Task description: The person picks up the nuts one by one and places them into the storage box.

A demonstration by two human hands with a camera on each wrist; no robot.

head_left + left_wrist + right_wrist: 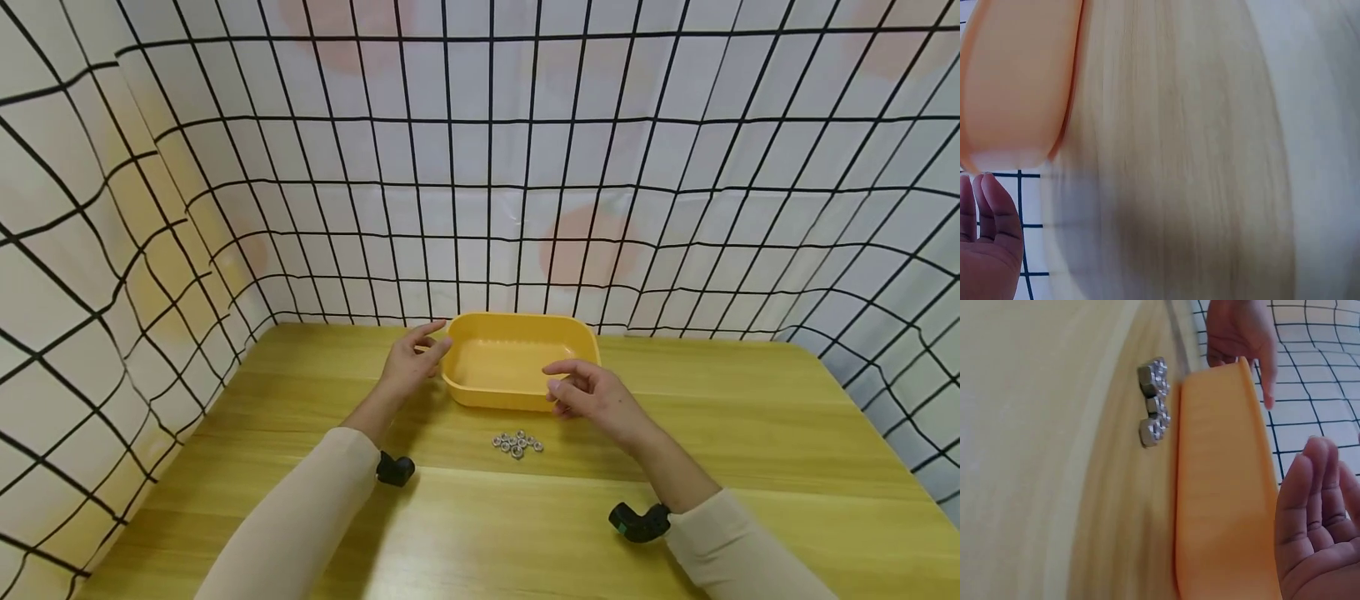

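A yellow plastic tray (pixel 517 400) sits near the back of the wooden table; its inside looks bare. My left hand (pixel 411 357) is at the tray's left end, fingers loosely bent, holding nothing. Whether its fingertips touch the rim, I cannot tell. Over the front right part of the tray is my right hand (pixel 596 402), its fingers relaxed and grasping nothing. In front of the tray lies a small cluster of metal hex nuts (pixel 517 444). The right wrist view shows the nuts (pixel 1152 403) beside the tray's outer wall (pixel 1222 481).
The wooden table (pixel 480 533) spreads to both sides and toward me. Behind it and at the sides hangs a white sheet with a black grid (pixel 510 167). Black devices sit on my left wrist (pixel 395 469) and right wrist (pixel 639 523).
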